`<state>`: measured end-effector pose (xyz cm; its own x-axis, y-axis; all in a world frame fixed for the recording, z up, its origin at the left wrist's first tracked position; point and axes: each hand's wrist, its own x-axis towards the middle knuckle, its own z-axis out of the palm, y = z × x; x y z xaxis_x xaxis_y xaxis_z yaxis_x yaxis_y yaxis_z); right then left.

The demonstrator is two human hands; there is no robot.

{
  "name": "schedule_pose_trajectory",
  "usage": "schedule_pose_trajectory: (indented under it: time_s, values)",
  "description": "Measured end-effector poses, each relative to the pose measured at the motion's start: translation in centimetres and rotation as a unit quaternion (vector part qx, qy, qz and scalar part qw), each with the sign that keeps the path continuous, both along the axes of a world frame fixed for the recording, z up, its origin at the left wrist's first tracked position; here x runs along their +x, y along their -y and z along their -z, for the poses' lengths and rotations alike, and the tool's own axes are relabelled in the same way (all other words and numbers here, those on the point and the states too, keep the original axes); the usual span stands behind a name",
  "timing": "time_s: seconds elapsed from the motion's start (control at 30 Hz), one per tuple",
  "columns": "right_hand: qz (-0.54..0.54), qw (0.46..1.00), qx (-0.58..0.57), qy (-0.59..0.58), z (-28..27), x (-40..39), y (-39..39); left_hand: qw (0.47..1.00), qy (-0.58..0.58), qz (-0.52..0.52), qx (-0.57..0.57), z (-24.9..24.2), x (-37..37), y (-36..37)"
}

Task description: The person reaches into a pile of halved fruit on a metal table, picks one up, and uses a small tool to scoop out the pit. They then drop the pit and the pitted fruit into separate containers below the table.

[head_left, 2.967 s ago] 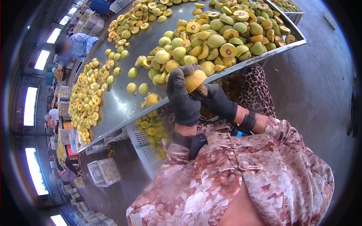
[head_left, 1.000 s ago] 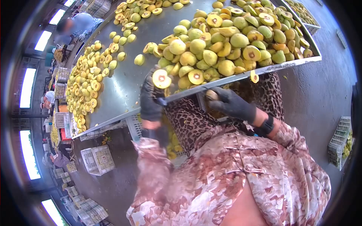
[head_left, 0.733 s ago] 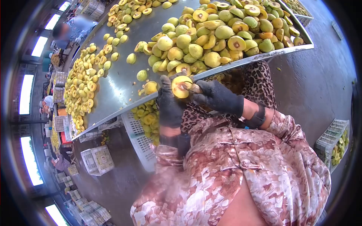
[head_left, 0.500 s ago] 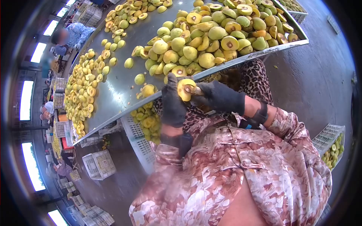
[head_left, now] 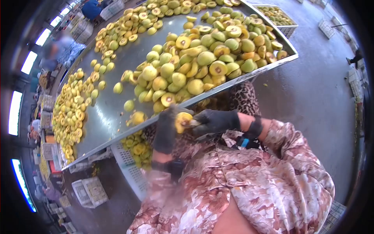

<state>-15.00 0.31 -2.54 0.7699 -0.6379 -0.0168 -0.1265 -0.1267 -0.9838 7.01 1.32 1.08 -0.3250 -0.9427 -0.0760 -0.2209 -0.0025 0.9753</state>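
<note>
My left hand [head_left: 165,130], in a dark glove, is closed around a yellow peach half [head_left: 182,121] whose cut face looks brownish at the middle. My right hand [head_left: 216,121], gloved too, grips a small tool with a pale tip [head_left: 193,123]; its tip touches the cut face of the fruit, and the rest is hidden in my fingers. Both hands are just off the near edge of a metal table [head_left: 105,121]. On it lies a large heap of peaches [head_left: 206,58], many of them halved, with green-yellow skin and brown centres.
Smaller peach halves [head_left: 72,113] lie along the table's far left side. Below the near edge stands a white crate [head_left: 126,167] with yellow pieces. A white crate [head_left: 90,192] stands on the floor at left, another filled crate [head_left: 286,30] at upper right. A person in blue [head_left: 70,50] sits beyond the table.
The view has shifted, so the table and hands appear lower and further left. The peach half stays in my left hand, turned more edge-on, with the tool still at it.
</note>
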Motion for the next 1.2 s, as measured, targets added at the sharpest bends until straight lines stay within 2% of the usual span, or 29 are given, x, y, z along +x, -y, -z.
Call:
schedule_pose_trajectory:
  time_s: [0.07,0.1,0.13,0.2,0.23,0.27,0.3,0.37,0.4,0.47,0.5,0.57,0.6,0.63,0.67,0.7,0.73,0.77,0.83,0.87,0.9,0.93,0.97,1.0,1.03,1.1,1.2]
  values:
    - [0.054,0.988,0.128,0.064,-0.5,1.8,-0.9,0.982,-0.08,-0.135,-0.104,-0.2,-1.7,-0.8]
    - [0.08,0.974,0.189,0.1,-0.6,2.3,-0.7,0.952,-0.182,-0.214,-0.119,-1.3,-4.4,-1.4]
    - [0.092,0.987,0.081,0.103,-0.3,2.7,-0.6,0.907,-0.277,-0.293,-0.124,-2.0,-5.9,-1.9]
    - [0.104,0.981,-0.123,0.105,0.8,3.8,-1.2,0.92,-0.29,-0.252,-0.077,-2.6,-5.1,-1.8]
    - [0.118,0.967,-0.176,0.145,0.6,4.2,-1.3,0.924,-0.295,-0.235,-0.057,-2.8,-4.7,-1.5]
    - [0.133,0.947,-0.225,0.187,0.4,4.8,-1.5,0.937,-0.295,-0.145,-0.12,-2.9,-4.5,-1.0]
    - [0.148,0.922,-0.277,0.226,0.1,5.2,-1.4,0.945,-0.268,-0.144,-0.123,-2.9,-4.1,-1.3]
    - [0.121,0.941,-0.212,0.233,0.5,5.7,-1.1,0.956,-0.223,-0.138,-0.132,-3.1,-3.6,-1.7]
    - [0.092,0.96,-0.161,0.21,1.0,5.6,-1.2,0.952,-0.235,-0.165,-0.109,-3.2,-3.2,-1.8]
    - [-0.008,0.966,-0.248,0.074,1.1,3.6,-1.8,0.939,-0.257,-0.22,-0.062,-2.9,-1.4,-2.6]
    - [-0.03,0.966,-0.256,-0.023,-1.1,2.3,-2.3,0.932,-0.265,-0.245,-0.035,-2.7,0.0,-3.1]
    - [-0.052,0.953,-0.276,-0.111,1.3,0.7,-2.5,0.913,-0.271,-0.305,0.022,-2.1,4.3,-4.6]
    - [-0.06,0.936,-0.244,-0.248,0.7,-0.6,-2.5,0.943,-0.057,-0.325,0.047,0.4,9.9,-4.0]
    - [-0.068,0.898,-0.207,-0.382,0.1,-1.9,-2.5,0.928,0.158,-0.329,0.07,3.0,14.3,-3.2]
    - [-0.05,0.896,-0.197,-0.395,0.9,-2.7,-2.4,0.905,0.278,-0.313,-0.08,3.0,14.0,-2.6]
    - [-0.028,0.891,-0.191,-0.41,1.9,-3.2,-1.7,0.846,0.384,-0.286,-0.232,2.8,13.1,-1.0]
    - [-0.011,0.887,-0.181,-0.424,3.0,-3.7,-1.6,0.756,0.479,-0.25,-0.369,2.8,12.0,0.2]
    - [0.012,0.9,-0.178,-0.398,2.7,-4.0,-1.8,0.807,0.402,-0.216,-0.375,4.1,9.8,2.4]
    - [0.069,0.917,-0.189,-0.343,1.5,-4.5,-0.6,0.876,0.277,-0.153,-0.364,2.6,1.0,5.8]
    - [0.12,0.95,-0.165,-0.237,3.4,-4.7,-1.4,0.904,0.213,-0.12,-0.351,1.8,-3.4,7.5]
    - [0.168,0.965,-0.158,-0.124,5.5,-5.1,-2.0,0.872,0.234,-0.041,-0.428,3.1,-6.4,10.2]
    - [0.202,0.967,-0.144,-0.058,5.5,-5.7,-2.6,0.798,0.286,0.016,-0.53,3.9,-10.0,12.3]
    - [0.23,0.965,-0.126,0.007,5.6,-6.5,-3.1,0.825,0.299,0.112,-0.467,4.1,-12.6,14.2]
    - [0.246,0.954,-0.161,-0.066,5.5,-7.3,-3.5,0.76,0.406,0.148,-0.486,2.5,-14.4,14.4]
    - [0.266,0.936,-0.185,-0.139,5.1,-8.3,-4.1,0.759,0.434,0.157,-0.459,2.5,-15.3,15.2]
    - [0.341,0.93,-0.115,-0.071,4.4,-9.5,-4.4,0.766,0.449,0.178,-0.425,2.4,-15.6,16.4]
    - [0.397,0.917,-0.031,0.011,2.1,-9.9,-4.8,0.862,0.163,0.177,-0.446,1.3,-13.2,17.0]
